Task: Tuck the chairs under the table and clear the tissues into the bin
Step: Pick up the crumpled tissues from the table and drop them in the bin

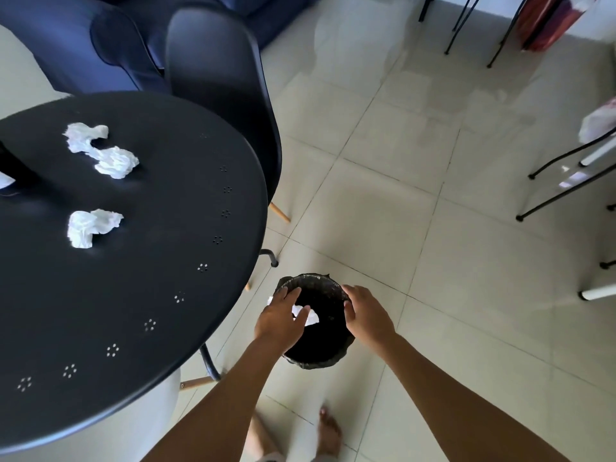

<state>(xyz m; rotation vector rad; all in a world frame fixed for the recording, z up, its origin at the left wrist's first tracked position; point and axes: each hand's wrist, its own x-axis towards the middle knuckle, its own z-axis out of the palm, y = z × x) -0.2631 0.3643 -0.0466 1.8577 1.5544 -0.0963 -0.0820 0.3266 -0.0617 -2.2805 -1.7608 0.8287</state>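
Observation:
A small black bin (325, 356) with a dark liner stands on the floor beside the round black table (160, 295). Both my hands hover over its mouth. My left hand (280, 320) has its fingers spread, and a white tissue (310, 316) shows just under them, inside the bin opening. My right hand (366, 316) is open above the right rim, holding nothing. On the table lie crumpled white tissues: two near each other at the back (85, 135) (115, 163) and one nearer (90, 226). A black chair (220, 81) stands pushed against the table's far side.
A dark blue armchair (110, 45) sits behind the table. Thin black chair legs (566, 181) and white legs stand at the right. A red bag (546, 21) is at the top right. My bare feet (328, 431) stand on pale floor tiles.

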